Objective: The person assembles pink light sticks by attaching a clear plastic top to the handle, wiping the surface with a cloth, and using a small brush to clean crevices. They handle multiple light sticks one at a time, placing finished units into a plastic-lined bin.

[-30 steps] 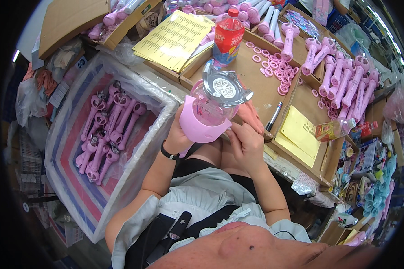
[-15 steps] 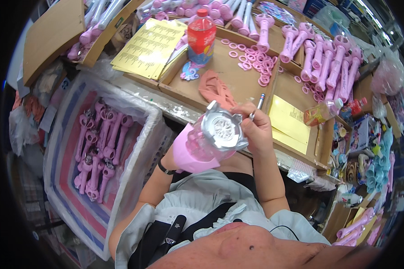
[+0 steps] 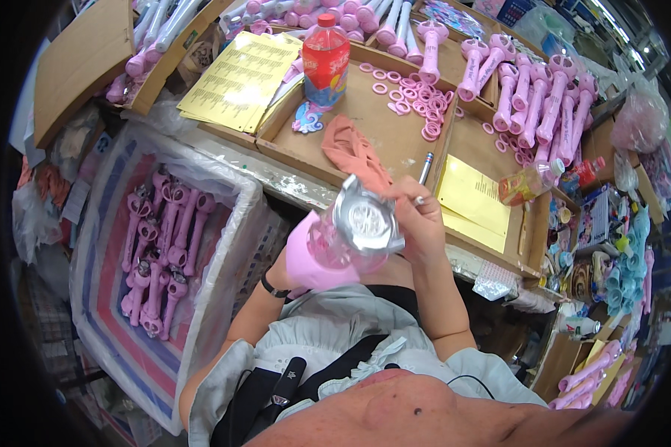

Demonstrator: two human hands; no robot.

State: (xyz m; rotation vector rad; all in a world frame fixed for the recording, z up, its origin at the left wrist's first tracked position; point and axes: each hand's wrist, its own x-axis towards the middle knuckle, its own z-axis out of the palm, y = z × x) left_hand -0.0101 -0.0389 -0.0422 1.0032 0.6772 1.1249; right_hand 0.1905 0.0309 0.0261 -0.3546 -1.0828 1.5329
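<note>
Pink toy (image 3: 314, 257), silver top (image 3: 365, 221)! Orange cloth (image 3: 353, 155), yellow sheets (image 3: 238, 78), pink rings (image 3: 417, 100), a red bottle (image 3: 326, 59), and that basket lining (image 3: 108, 298), striped red, blue and white!

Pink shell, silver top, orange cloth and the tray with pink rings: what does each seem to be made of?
Pink shell: likely moulded plastic, opaque and smooth.
Silver top: shiny, with bright reflections; metal or metallic-coated plastic, I can't tell which.
Orange cloth: fabric, matte, with soft folds.
Tray: probably cardboard, given its plain brown, dull, flat surfaces.
</note>
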